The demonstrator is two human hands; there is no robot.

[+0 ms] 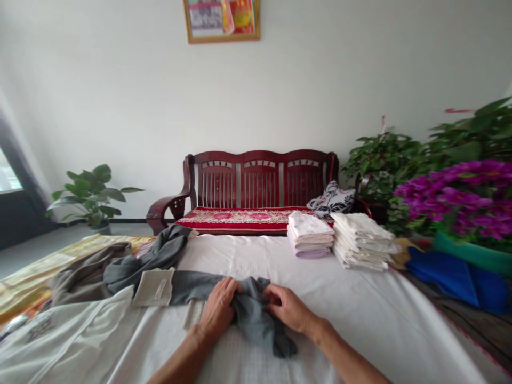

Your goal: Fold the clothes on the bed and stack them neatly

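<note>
A grey garment, seemingly trousers with a pale waistband (154,288), lies across the white-covered table in front of me. Its grey cloth (258,314) is bunched between my hands, and one end hangs toward me. My left hand (221,301) grips the cloth near the middle, fingers curled into the fabric. On the other side, my right hand (288,306) pinches the bunched part, its fingertips partly hidden by folds. Beneath my left wrist shows a bit of cream ribbed cloth (194,313).
To the left lie a dark grey garment (150,258), a brown one (92,272) and a white one (68,336). Folded pink-white cloths (310,234) and cream cloths (362,241) stand stacked at back right. Beyond are a wooden bench (256,184) and purple flowers (460,197).
</note>
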